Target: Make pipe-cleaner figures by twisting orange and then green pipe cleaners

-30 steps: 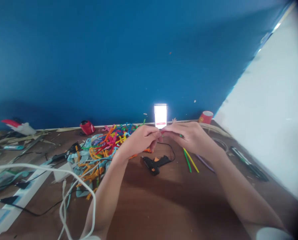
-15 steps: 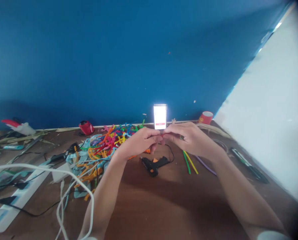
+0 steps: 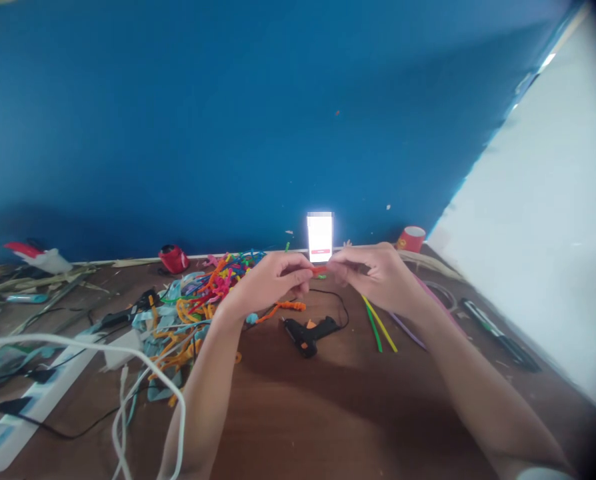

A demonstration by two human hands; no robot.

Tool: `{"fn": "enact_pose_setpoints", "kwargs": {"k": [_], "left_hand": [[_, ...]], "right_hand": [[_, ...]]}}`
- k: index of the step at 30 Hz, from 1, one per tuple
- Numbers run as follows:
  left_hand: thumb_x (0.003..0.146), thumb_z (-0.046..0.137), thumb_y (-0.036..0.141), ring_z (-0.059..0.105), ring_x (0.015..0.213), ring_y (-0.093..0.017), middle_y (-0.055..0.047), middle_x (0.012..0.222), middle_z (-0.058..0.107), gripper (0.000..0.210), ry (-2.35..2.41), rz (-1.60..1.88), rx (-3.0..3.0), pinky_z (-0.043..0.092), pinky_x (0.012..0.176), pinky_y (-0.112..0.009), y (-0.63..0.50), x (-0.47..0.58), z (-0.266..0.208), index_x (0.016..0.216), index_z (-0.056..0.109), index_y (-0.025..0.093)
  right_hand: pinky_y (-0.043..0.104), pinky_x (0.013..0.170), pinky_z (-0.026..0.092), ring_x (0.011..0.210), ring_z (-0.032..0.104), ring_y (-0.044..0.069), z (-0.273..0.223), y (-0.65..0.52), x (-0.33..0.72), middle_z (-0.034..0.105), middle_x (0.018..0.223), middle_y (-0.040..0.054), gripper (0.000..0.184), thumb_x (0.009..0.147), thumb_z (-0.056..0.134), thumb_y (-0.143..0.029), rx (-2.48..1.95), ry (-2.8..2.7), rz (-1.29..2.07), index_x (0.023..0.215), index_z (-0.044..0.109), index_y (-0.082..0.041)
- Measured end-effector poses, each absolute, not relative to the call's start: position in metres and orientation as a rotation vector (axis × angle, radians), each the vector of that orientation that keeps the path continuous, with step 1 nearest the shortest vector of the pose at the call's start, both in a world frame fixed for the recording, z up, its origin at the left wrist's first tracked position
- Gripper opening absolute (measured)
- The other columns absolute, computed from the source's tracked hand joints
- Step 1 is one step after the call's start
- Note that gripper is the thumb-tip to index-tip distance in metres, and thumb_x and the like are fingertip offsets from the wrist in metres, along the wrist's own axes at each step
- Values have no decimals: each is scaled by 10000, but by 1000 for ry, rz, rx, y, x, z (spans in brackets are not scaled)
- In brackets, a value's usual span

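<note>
An orange-red pipe cleaner (image 3: 320,271) spans the small gap between my hands, just in front of a lit phone (image 3: 321,237) propped upright. My left hand (image 3: 273,281) pinches its left end, and my right hand (image 3: 371,270) pinches the other. Fingers hide much of it. Below them on the table lies a black glue gun (image 3: 311,332) with an orange trigger. Green (image 3: 373,323) and yellow pipe cleaners (image 3: 382,325) lie under my right hand, with a purple one (image 3: 408,330) beside them. An orange coiled piece (image 3: 291,306) rests near my left hand.
A tangled heap of coloured pipe cleaners (image 3: 193,313) fills the left side. A white power strip (image 3: 43,393) and looping white cable (image 3: 178,400) lie nearer. Pens (image 3: 501,337) and a red roll (image 3: 412,239) are at right. A blue wall (image 3: 278,120) stands behind.
My hands have drawn slightly apart, so the orange-red pipe cleaner now shows between them. The left hand moved a little left, uncovering the coiled orange piece on the table.
</note>
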State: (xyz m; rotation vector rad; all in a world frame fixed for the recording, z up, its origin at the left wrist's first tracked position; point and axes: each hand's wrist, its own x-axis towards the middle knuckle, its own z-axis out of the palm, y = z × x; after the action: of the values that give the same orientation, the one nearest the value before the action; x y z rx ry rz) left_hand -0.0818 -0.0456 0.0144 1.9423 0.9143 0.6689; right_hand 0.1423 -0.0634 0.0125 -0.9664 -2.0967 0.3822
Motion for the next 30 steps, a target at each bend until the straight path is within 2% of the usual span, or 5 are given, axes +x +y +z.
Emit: {"fn": "enact_pose_setpoints", "kwargs": {"k": [8,14,21,26,30], "left_hand": [[995,483,191,664,858,-146,-19,948,748,216,1168,1003,2662,439,747,-258,-50,-70,9,1007,698,203],[960,492,107,639,785,-138,-25,842,724,229,1066,1093,2736,431,729,-255,-44,-70,4,1015,703,176],[959,525,252,553,618,-95,8,698,661,218,1032,951,2181,399,595,-217,-51,-66,16,843,684,159],[930,536,264,516,567,-80,10,650,607,224,974,856,1967,399,565,-205,-47,-65,11,772,639,143],[896,566,263,518,553,-71,17,655,592,192,925,778,1852,400,543,-193,-43,-66,7,760,627,142]], "right_hand": [[249,541,474,541,615,125,10,-59,143,660,596,4,314,872,682,-462,-990,-1747,990,761,683,-168],[233,514,486,519,616,112,9,-56,145,672,603,5,289,838,729,-440,-924,-1651,1131,764,681,-165],[275,637,493,684,663,147,9,-61,143,730,781,26,176,943,608,-315,-954,-1947,403,964,724,-185],[315,848,486,973,660,189,9,-54,149,751,1051,59,157,970,558,-190,-717,-2149,-162,1026,704,-197],[319,787,447,930,649,196,11,-56,148,756,1005,66,188,990,505,-145,-654,-2338,-561,986,691,-173]]}}
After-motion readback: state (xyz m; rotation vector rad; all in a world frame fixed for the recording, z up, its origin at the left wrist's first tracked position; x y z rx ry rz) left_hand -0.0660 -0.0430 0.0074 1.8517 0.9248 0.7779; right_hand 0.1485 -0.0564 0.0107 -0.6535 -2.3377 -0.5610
